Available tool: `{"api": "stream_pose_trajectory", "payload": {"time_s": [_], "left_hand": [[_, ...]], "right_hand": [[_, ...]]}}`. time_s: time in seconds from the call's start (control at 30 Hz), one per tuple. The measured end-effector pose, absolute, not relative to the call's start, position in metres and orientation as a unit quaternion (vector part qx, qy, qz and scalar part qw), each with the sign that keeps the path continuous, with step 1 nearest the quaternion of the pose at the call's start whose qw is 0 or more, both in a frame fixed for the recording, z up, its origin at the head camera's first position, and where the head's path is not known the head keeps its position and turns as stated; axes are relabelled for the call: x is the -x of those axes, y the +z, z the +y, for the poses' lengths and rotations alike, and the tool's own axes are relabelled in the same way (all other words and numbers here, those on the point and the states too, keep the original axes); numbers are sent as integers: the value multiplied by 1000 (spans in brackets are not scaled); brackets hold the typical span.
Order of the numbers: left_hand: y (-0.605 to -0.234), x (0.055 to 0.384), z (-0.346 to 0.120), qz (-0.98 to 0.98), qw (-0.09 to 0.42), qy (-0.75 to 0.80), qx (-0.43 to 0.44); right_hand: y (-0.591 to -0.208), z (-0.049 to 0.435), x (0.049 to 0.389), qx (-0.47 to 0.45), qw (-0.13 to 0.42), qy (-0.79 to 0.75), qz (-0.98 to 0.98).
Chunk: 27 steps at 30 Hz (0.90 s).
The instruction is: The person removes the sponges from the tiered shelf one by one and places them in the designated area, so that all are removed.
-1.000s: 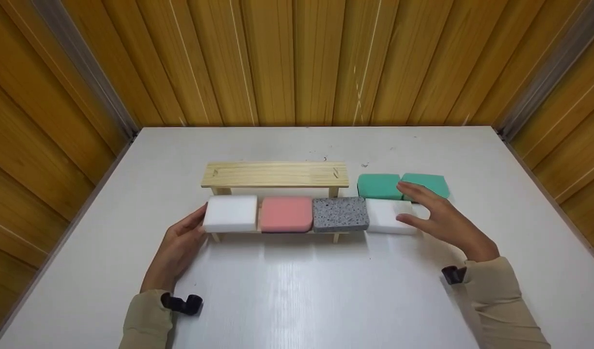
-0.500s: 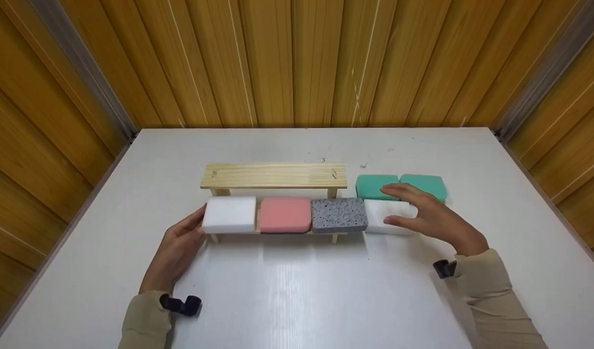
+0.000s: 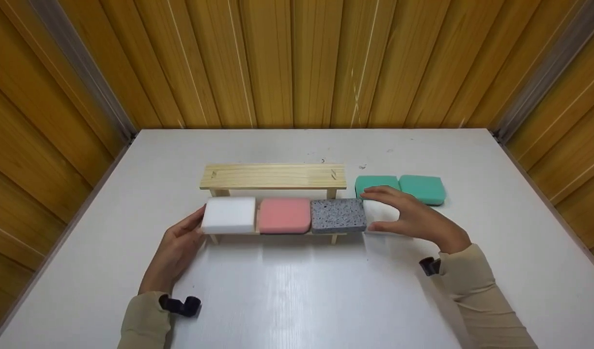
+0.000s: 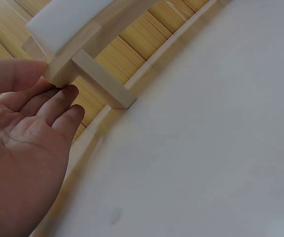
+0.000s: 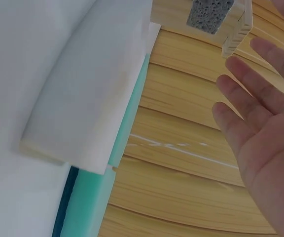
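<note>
While near right hand (image 3: 417, 217), gray sponge (image 3: 338, 215) (plain speckles).

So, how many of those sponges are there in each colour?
White sponges: 2, one partly hidden by the right hand in the head view
Green sponges: 2
Pink sponge: 1
Speckled grey sponge: 1
Total: 6

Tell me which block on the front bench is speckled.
The grey block at the right end, nearest the right hand: dark specks cover its top, while the pink block and left-end white block look plain.
</note>
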<state>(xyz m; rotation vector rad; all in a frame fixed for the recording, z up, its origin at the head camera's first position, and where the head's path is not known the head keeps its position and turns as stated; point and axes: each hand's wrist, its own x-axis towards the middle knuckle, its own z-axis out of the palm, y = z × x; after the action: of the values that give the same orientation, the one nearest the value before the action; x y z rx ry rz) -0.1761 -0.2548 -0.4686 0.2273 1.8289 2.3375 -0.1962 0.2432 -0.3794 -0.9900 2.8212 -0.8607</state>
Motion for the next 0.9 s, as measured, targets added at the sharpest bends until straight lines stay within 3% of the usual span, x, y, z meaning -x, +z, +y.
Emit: {"api": "stream_pose_trajectory", "payload": {"time_s": [0.9], "left_hand": [[-469, 176, -254, 615, 74, 781, -80]], "right_hand": [[-377, 209, 200, 339, 65, -255, 903]]}}
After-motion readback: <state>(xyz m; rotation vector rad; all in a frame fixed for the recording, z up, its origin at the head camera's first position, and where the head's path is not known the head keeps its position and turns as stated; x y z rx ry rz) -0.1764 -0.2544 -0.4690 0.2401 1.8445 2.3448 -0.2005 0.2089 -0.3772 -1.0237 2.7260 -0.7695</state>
